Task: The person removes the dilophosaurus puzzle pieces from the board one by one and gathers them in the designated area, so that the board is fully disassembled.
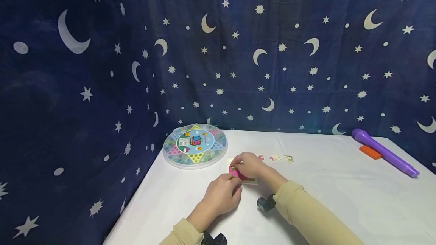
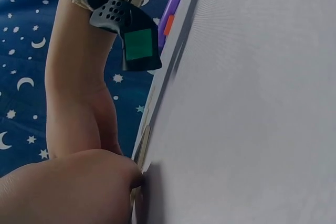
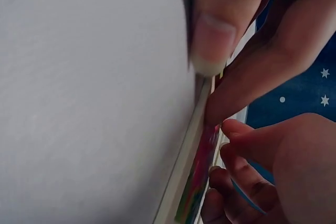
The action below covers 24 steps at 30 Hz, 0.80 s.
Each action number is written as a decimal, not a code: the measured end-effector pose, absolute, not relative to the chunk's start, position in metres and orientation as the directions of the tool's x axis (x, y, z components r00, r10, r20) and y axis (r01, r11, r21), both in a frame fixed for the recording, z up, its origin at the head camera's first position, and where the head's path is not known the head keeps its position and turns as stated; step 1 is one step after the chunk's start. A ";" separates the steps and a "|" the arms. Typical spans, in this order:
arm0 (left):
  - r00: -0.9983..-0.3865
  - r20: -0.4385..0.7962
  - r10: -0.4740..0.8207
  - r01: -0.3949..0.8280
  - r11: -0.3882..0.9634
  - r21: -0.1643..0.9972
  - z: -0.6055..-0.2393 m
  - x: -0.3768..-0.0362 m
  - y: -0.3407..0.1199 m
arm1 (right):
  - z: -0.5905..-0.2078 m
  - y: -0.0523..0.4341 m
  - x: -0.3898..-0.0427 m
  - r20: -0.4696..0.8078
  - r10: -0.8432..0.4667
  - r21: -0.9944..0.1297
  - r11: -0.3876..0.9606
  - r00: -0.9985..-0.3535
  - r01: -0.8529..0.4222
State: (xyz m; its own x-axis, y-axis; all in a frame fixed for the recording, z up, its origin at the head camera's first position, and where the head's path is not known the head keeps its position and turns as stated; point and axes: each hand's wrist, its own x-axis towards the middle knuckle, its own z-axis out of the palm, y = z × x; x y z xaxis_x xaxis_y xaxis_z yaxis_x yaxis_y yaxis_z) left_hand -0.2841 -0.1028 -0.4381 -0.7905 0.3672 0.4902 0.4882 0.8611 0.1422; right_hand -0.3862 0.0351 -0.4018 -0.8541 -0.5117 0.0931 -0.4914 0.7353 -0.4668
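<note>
A white table stands against a dark blue cloth printed with pale moons and stars, which hangs behind it and along its left side. At the far left of the table lies a round clear case with a coloured star pattern and a label in the middle. At the far right lie a purple torch and, just beside it, a small orange block. Three small pieces sit in a row near the middle of the table, just beyond the hands.

The card lies near the middle of the table, towards the front, between the two hands. It is thin and flat, bright pink on top with a pale border; from the right wrist view its edge shows many colours over a pale backing layer.

The right hand has its fingers curled down onto the card, thumb and fingertips pinching its edge. The left hand rests on the table with fingers bent, their tips touching the near edge of the card. Both forearms wear tan sleeves.
</note>
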 end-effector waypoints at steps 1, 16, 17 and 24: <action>-0.790 0.492 0.366 0.488 0.861 0.142 -0.438 -0.284 -0.103 | -0.401 0.034 -0.386 0.089 -0.517 -0.463 0.735 -0.852 -0.495; -0.790 0.491 0.366 0.487 0.862 0.141 -0.441 -0.285 -0.101 | -0.399 0.030 -0.386 -0.009 -0.533 -0.463 0.752 -0.846 -0.469; -0.792 0.489 0.366 0.486 0.863 0.140 -0.441 -0.285 -0.101 | -0.399 0.030 -0.386 -0.005 -0.533 -0.463 0.751 -0.846 -0.470; -0.797 0.481 0.365 0.478 0.869 0.132 -0.440 -0.285 -0.101 | -0.395 0.029 -0.382 0.012 -0.540 -0.436 0.755 -0.842 -0.490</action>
State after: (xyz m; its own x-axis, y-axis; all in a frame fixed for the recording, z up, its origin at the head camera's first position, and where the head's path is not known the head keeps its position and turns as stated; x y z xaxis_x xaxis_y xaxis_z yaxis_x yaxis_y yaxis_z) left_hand -0.2855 -0.1014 -0.4404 -0.7970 0.3652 0.4811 0.4776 0.8687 0.1317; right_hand -0.3819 0.0294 -0.3948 -0.8418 -0.5396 0.0123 -0.4903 0.7549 -0.4355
